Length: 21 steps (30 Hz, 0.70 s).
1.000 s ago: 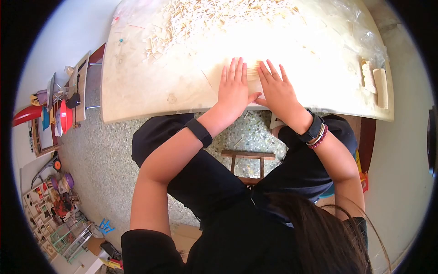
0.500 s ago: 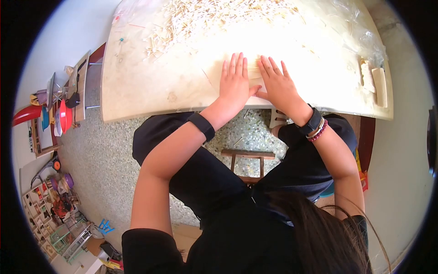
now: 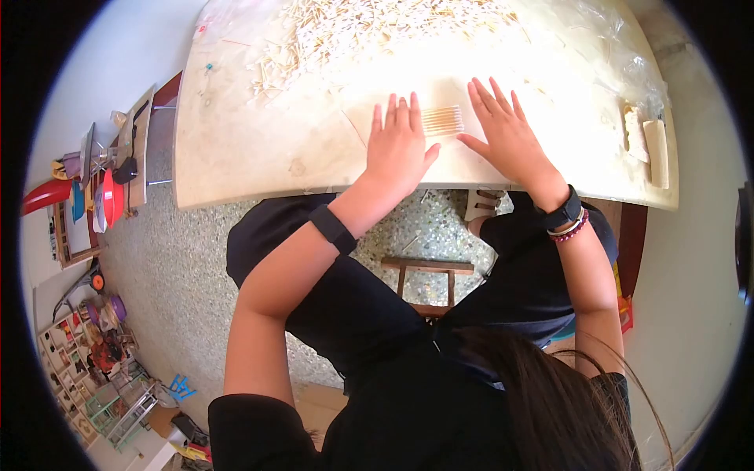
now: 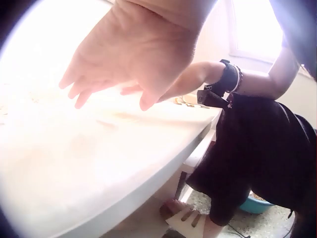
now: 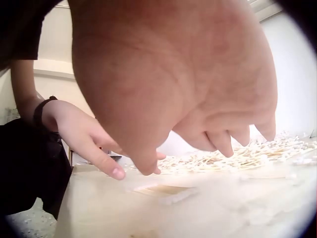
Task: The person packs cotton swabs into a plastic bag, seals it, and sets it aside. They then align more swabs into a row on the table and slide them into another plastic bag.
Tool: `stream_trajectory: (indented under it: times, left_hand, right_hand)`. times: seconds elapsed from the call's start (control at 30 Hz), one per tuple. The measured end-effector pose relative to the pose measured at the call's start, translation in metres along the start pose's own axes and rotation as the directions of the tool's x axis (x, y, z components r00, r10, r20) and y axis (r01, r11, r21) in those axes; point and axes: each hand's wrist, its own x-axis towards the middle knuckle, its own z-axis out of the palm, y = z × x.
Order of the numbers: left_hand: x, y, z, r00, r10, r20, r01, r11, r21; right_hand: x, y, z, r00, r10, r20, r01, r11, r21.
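Observation:
A flat row of thin sticks with white tips, like cotton swabs [image 3: 442, 120], lies side by side on the table [image 3: 259, 157] between the two hands. At the row's left end is the left hand [image 3: 397, 149], its fingers straight and its thumb spread. The right hand [image 3: 510, 137] stands apart from the row's right end, fingers extended, thumb pointing toward it. In the right wrist view the row [image 5: 166, 191] lies below the right hand [image 5: 178, 74], whose palm is off the table. Neither hand grips anything.
A large scattered heap of similar sticks [image 3: 345, 39] covers the table's far part. Clear plastic [image 3: 628, 71] and two pale rolled pieces [image 3: 655, 149] lie at the right side. A wooden stool [image 3: 428, 267] stands below the table edge.
The hands, earlier close together with thumbs touching over the row, have moved apart; the right hand went right and the left slightly left, uncovering the sticks.

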Motion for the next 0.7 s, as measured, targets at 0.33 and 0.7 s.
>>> stream_trajectory:
  times: [0.33, 0.7]
  left_hand:
    - [-0.006, 0.002, 0.036, 0.997, -0.077, -0.023, 0.078, 0.994, 0.074]
    - [-0.004, 0.001, 0.037, 0.996, -0.084, -0.04, 0.085, 0.996, 0.015]
  right_hand:
    - [-0.012, -0.004, 0.033, 0.994, 0.024, 0.107, -0.021, 0.999, -0.03]
    - [-0.01, -0.011, 0.024, 0.993, -0.013, 0.117, 0.027, 0.993, -0.114]
